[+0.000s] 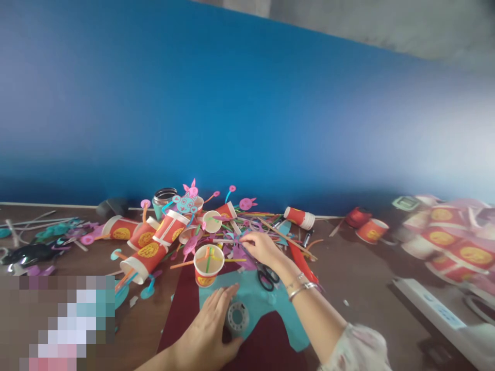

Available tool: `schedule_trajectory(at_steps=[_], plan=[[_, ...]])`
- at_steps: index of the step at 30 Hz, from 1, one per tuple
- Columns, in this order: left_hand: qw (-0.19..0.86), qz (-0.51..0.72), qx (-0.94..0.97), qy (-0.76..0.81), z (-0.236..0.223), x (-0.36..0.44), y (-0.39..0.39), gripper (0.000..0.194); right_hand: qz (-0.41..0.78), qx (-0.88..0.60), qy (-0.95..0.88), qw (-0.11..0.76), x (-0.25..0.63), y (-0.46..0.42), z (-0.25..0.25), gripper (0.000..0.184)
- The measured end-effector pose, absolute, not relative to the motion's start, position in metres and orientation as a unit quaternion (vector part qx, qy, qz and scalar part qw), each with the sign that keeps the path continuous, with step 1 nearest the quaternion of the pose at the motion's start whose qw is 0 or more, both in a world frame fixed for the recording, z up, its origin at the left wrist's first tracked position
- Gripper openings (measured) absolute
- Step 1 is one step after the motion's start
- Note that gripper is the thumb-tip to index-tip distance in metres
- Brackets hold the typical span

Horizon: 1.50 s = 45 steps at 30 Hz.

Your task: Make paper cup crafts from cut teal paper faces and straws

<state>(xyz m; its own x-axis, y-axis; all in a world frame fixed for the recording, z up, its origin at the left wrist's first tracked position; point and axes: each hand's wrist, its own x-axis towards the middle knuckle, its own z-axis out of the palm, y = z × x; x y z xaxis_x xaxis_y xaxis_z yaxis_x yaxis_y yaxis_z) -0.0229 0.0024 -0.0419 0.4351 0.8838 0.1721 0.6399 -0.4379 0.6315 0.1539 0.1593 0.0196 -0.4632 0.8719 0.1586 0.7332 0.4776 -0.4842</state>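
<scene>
My left hand [211, 324] lies over the blue paper [263, 304], fingers stretched out and thumb apart, beside a roll of tape [237, 316] that it may touch. Over the pile of straws and paper scraps, my right hand [265, 250] has its thumb and fingers pinched together. What is between those fingertips, if anything, is too small to make out. Dark-handled scissors [266, 278] lie just below my right hand, their blades partly hidden. Just beyond my left hand a red paper cup [205, 278] stands upright, with coloured straws through it.
Several decorated paper cups [149, 252] with straw limbs lie at left, near an open jar [165, 198]. Stacked cups [299, 217] lie behind on the right. A white power strip [429, 304] and more cups [448, 232] are far right. A blue wall [247, 103] closes off the back.
</scene>
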Motion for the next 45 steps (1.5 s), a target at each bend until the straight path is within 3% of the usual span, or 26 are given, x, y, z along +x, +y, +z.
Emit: schedule_trajectory(at_steps=[5,13,21,30,36,39,45], plan=[[0.278,0.25,0.799,0.471,-0.039,-0.023,0.004,0.08,0.174,-0.437,-0.872,0.138,0.119,0.176,0.011,0.022],[0.291,0.278,0.8,0.444,-0.03,-0.024,0.006,0.076,0.135,-0.491,-0.856,0.085,0.103,0.186,0.008,0.015],[0.297,0.272,0.806,0.433,-0.025,-0.025,0.005,0.076,0.184,-0.51,-0.817,0.196,0.124,0.198,0.006,0.037],[0.3,0.265,0.807,0.435,-0.02,-0.025,0.007,0.067,0.31,-0.497,-0.718,0.377,0.132,0.2,0.012,0.014],[0.278,0.273,0.817,0.426,-0.026,-0.025,0.007,0.065,0.406,-0.485,-0.602,0.489,0.143,0.199,0.032,0.028],[0.264,0.287,0.826,0.407,-0.022,-0.027,0.006,0.066,0.447,-0.472,-0.58,0.491,0.156,0.187,0.044,0.035],[0.24,0.332,0.82,0.4,-0.014,-0.029,0.005,0.049,0.492,-0.49,-0.598,0.401,0.177,0.151,0.034,0.034]])
